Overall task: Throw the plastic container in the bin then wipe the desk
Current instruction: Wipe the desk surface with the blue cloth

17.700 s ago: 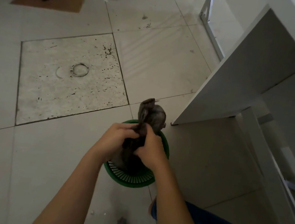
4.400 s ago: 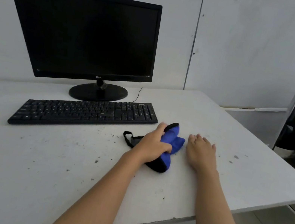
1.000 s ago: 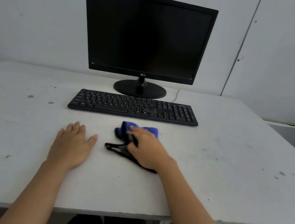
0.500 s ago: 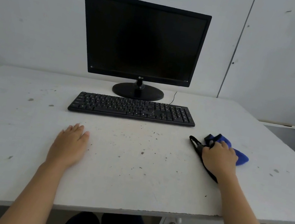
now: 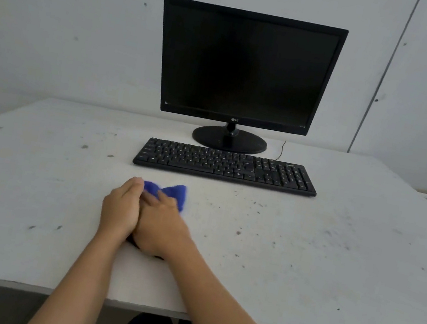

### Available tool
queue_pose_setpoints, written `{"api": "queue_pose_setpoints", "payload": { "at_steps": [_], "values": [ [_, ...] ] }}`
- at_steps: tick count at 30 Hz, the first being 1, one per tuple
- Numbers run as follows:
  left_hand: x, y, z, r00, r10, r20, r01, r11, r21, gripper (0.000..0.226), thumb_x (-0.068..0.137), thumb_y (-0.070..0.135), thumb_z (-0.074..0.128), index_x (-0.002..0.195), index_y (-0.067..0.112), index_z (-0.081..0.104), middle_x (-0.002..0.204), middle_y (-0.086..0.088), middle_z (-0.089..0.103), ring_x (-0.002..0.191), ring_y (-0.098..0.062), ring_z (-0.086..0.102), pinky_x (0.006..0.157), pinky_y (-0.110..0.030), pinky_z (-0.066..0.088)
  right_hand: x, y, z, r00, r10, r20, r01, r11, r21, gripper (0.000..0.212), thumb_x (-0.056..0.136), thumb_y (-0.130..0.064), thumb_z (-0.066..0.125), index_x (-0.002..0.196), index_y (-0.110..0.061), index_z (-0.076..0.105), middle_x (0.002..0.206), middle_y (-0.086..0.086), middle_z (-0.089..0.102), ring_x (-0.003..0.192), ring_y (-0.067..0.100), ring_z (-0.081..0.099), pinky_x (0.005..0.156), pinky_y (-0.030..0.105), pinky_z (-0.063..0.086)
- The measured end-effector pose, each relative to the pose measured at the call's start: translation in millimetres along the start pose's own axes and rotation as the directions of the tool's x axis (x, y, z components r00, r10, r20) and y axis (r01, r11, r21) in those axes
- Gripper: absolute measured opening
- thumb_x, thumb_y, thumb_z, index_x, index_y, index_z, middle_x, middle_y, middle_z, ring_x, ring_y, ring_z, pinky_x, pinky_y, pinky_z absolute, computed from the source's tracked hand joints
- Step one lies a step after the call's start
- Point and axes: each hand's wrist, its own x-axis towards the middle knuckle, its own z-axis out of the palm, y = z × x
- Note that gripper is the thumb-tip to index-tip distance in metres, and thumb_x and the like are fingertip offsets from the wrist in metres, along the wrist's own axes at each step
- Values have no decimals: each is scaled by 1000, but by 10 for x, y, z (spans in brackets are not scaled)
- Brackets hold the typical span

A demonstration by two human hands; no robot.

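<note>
A: Both hands together — right hand [image 5: 158, 226] pressing the blue cloth [image 5: 169, 192] flat, left hand [image 5: 120, 209] alongside, just before the keyboard [image 5: 225, 166].
B: Overlap strokes; desk [image 5: 330, 268] specks remain rightward.

Right hand [image 5: 159, 226] presses blue cloth [image 5: 169, 192] on desk [image 5: 303, 263]; left hand [image 5: 120, 209] touching.

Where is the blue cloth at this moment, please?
In the head view the blue cloth lies on the desk, left of centre, just in front of the keyboard, under the right hand with the left hand beside it.
</note>
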Motion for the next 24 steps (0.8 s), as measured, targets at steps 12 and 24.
{"api": "queue_pose_setpoints", "payload": {
  "at_steps": [12,24],
  "values": [
    [-11,-71,216,929,153,337,-335,733,592,51,99,33,25,142,7,35,156,-9,23,147,-25,11,119,-40,8,-621,1121,-569,930,367,-31,-349,906,240,40,95,-29,45,123,-2,57,139,10,52,129,27,44,109,34,30],
    [-42,-46,182,910,164,380,-380,697,608,51,98,32,28,140,3,37,156,-12,22,147,-27,10,119,-42,5,-1949,2145,-796,472,857,-204,-866,495,76,39,96,-29,32,116,-7,57,128,12,51,116,36,46,97,42,36]
  ]
}}
